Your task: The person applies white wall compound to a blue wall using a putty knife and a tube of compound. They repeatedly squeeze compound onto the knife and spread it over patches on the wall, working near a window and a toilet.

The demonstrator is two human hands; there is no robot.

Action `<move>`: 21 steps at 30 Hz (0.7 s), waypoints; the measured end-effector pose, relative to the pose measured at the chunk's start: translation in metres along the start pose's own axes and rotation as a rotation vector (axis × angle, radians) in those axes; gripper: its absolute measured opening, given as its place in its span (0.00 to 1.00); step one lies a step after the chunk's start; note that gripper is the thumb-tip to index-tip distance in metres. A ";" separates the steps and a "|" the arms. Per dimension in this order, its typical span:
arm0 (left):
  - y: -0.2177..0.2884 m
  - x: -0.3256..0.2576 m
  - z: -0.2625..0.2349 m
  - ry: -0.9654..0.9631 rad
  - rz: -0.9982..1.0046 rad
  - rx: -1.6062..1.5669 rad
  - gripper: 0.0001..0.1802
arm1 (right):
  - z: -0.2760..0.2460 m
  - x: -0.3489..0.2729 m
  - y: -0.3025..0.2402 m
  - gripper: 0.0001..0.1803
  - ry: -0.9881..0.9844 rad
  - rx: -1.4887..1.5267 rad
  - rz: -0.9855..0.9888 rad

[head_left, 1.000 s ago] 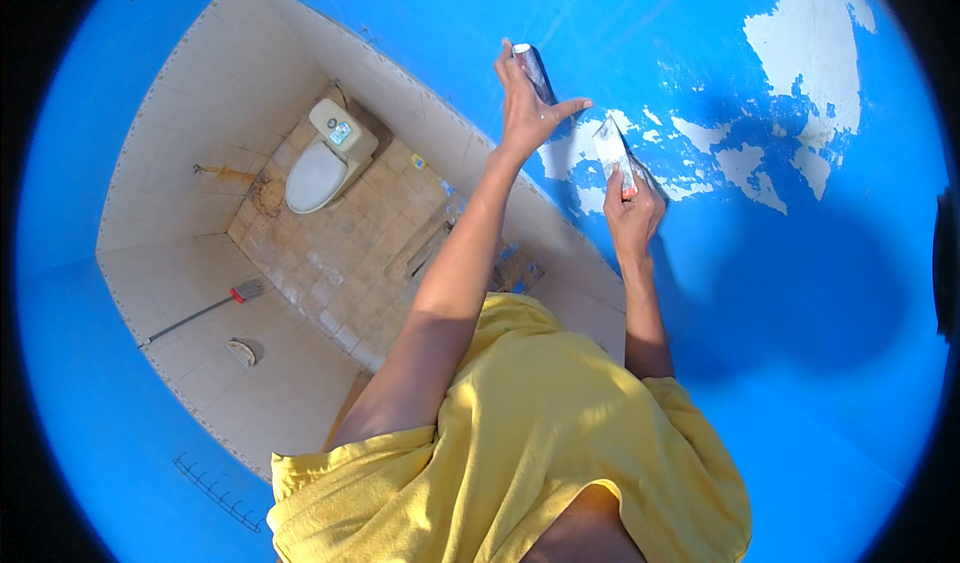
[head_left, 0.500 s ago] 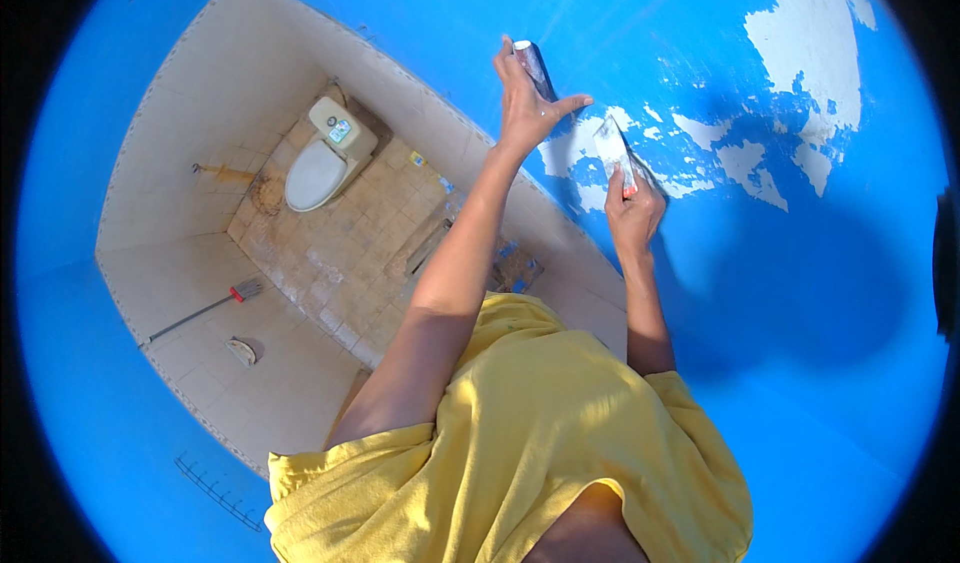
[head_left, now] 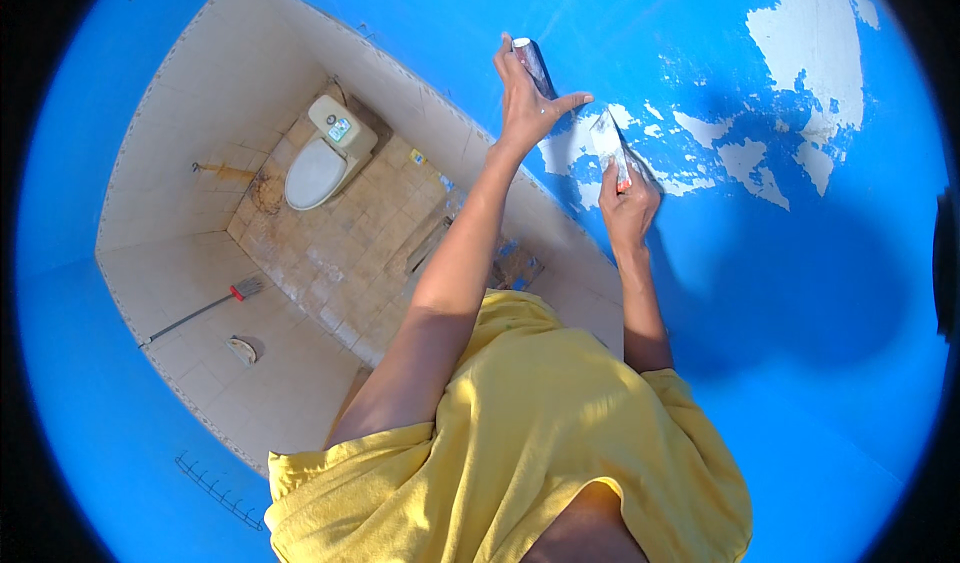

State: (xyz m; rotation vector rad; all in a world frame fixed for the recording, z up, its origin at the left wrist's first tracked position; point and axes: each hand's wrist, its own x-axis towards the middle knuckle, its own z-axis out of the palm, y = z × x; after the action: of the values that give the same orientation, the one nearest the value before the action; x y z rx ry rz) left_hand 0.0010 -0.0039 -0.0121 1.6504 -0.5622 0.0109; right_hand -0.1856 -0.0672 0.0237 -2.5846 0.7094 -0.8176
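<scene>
My right hand (head_left: 630, 208) grips a putty knife (head_left: 606, 138) with a pale, smeared blade and a bit of orange at its handle. The blade lies against the blue wall (head_left: 640, 13) where paint has come off in white patches (head_left: 745, 168). Higher up and to the left, my left hand (head_left: 527, 108) is at the wall with its thumb stretched out toward the blade. Along its palm and fingers it holds a dark cylinder (head_left: 537, 71) with a white end; what kind of thing this is I cannot make out.
Below left lies a tiled bathroom with a toilet (head_left: 318, 173) and a stained floor (head_left: 345, 263) holding scattered debris. A red-and-grey brush (head_left: 242, 290) leans by the tiled wall, near a soap dish (head_left: 241, 351). A hook rack (head_left: 218, 493) hangs on the lower-left blue wall.
My right hand and the putty knife have shifted slightly up and to the left along the wall. My left hand has hardly moved.
</scene>
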 end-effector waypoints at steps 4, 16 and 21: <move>-0.001 0.002 0.001 0.040 0.056 0.061 0.74 | 0.002 0.001 0.000 0.08 0.076 0.012 -0.048; -0.001 0.001 0.001 0.018 0.018 0.005 0.76 | 0.003 0.005 -0.006 0.07 0.068 0.056 -0.053; -0.001 0.000 -0.001 0.006 0.018 0.026 0.75 | 0.002 0.004 -0.007 0.07 0.128 0.066 -0.061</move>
State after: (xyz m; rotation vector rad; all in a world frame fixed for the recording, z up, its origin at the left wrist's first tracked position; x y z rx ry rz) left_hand 0.0014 -0.0032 -0.0129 1.6702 -0.5744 0.0359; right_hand -0.1794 -0.0636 0.0273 -2.5238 0.6311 -1.0162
